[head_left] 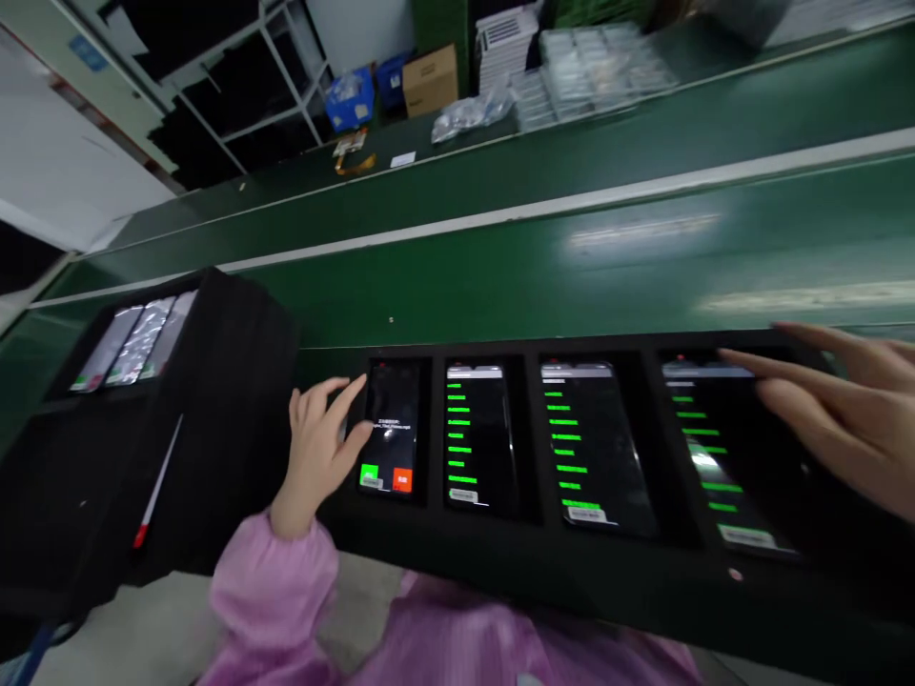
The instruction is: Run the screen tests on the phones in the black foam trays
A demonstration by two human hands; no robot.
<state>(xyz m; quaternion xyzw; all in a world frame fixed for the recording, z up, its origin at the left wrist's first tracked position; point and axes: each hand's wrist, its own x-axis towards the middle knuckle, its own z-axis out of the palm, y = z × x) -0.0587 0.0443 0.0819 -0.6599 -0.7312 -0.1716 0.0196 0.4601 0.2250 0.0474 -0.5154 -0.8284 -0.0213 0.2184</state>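
Note:
Several smartphones lie face up in slots of a black foam tray [529, 519]. My left hand [318, 443] is at the left edge of the leftmost phone [390, 448], with thumb and forefinger apart. That phone shows white text, a green button and a red button. The second phone [478, 438] and the third phone [593, 438] display rows of green bars on black. Over the top of the rightmost phone [721, 457] my right hand [843, 400] reaches in with fingers stretched out; whether it touches the screen I cannot tell. Neither hand grips anything.
At left stands a black box [243, 353] holding several wrapped phones [139, 338]. A white stick with a red end [157, 486] lies on its front. Beyond the green bench [500, 276] are blue bins [350, 100], a cardboard box [430, 81] and stacked clear trays [593, 71].

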